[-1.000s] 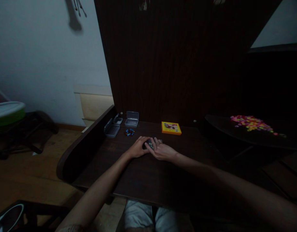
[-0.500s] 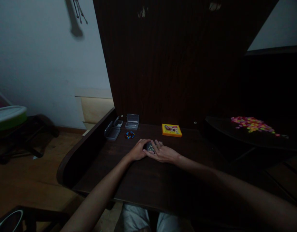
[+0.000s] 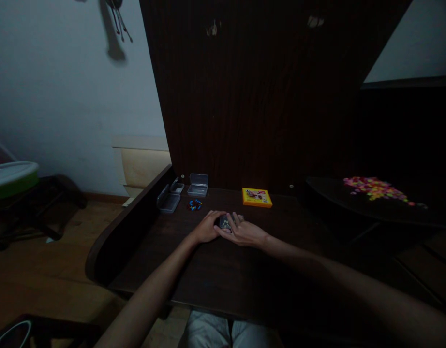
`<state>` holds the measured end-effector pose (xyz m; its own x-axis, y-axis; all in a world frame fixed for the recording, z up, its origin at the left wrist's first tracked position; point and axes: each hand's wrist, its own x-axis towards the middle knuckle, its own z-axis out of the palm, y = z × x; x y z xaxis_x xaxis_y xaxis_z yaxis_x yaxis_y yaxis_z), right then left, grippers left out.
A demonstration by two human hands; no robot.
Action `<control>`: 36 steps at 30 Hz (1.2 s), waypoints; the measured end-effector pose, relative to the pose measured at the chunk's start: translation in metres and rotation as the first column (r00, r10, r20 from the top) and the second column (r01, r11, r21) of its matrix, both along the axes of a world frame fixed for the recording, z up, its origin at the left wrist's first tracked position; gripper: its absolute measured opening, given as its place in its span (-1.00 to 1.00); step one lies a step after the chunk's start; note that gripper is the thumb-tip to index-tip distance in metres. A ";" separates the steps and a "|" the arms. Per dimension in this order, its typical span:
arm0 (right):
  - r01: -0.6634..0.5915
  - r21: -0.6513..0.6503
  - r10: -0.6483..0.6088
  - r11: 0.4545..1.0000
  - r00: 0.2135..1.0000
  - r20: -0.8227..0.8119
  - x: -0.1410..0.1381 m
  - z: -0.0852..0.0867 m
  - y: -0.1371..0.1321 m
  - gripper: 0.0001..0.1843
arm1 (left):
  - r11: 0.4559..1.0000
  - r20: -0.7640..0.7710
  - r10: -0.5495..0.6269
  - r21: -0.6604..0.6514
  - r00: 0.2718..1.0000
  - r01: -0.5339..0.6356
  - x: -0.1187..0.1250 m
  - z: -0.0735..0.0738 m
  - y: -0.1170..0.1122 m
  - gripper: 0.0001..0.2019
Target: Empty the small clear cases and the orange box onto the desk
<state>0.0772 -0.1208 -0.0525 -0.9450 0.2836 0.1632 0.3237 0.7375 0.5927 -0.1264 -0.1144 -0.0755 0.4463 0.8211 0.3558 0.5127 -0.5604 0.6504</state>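
Observation:
A small clear plastic box (image 3: 225, 222) with little pale pieces in it lies low over the dark desk, between my hands. My left hand (image 3: 207, 227) grips its left side, thumb and fingers bent around the edge. From the right, my right hand (image 3: 245, 232) holds the same box, its fingers across the top and right side, hiding much of it. Whether the lid is latched cannot be made out. Just beyond my left hand is a small pile of blue, dark and orange pieces (image 3: 195, 205).
Open clear plastic boxes (image 3: 198, 191), (image 3: 170, 203) and a smaller box (image 3: 178, 187) stand at the back left. A yellow box (image 3: 257, 197) lies near the back panel. Colourful small pieces (image 3: 377, 188) cover a side shelf at right. A raised side board (image 3: 128, 227) borders the desk's left.
My hands stay around the small box with almost no change of grip. The whole view has shifted slightly as my head moved.

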 end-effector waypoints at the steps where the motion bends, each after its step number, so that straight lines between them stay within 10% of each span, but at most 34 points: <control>1: 0.008 -0.008 -0.008 1.000 1.000 0.002 0.000 0.000 -0.001 -0.35 | 1.000 -0.009 -0.005 0.004 1.000 0.005 0.000 0.000 0.000 -0.46; 9: 0.079 -0.333 -0.116 0.940 0.989 -0.093 0.012 0.016 0.003 -0.37 | 0.998 -0.004 -0.001 -0.060 1.000 0.001 0.000 0.004 -0.003 -0.30; 15: 0.028 -0.665 -0.341 0.746 0.874 -0.346 0.023 0.041 0.015 -0.49 | 0.985 0.103 0.010 -0.172 0.995 0.008 0.000 0.006 -0.005 -0.21; 20: -0.262 -0.798 -0.549 0.543 0.608 -0.573 0.021 0.044 0.037 -0.68 | 0.940 0.465 -0.031 -0.287 0.885 0.184 -0.002 0.006 -0.005 -0.13; 25: -0.554 -0.797 -0.828 0.241 0.311 -0.466 0.018 0.037 0.056 -0.78 | 0.850 0.725 0.045 -0.389 0.688 0.356 -0.002 0.007 -0.001 -0.20; 30: -0.725 -0.673 -0.947 0.147 0.093 -0.306 0.016 0.034 0.057 -0.83 | 0.856 0.814 0.241 -0.435 0.528 0.279 -0.001 0.013 0.004 -0.42; 36: -0.756 -0.654 -0.978 -0.013 0.147 -0.150 0.001 0.031 0.047 -0.87 | 0.901 0.809 0.387 -0.433 0.443 0.004 -0.006 0.016 0.012 -0.67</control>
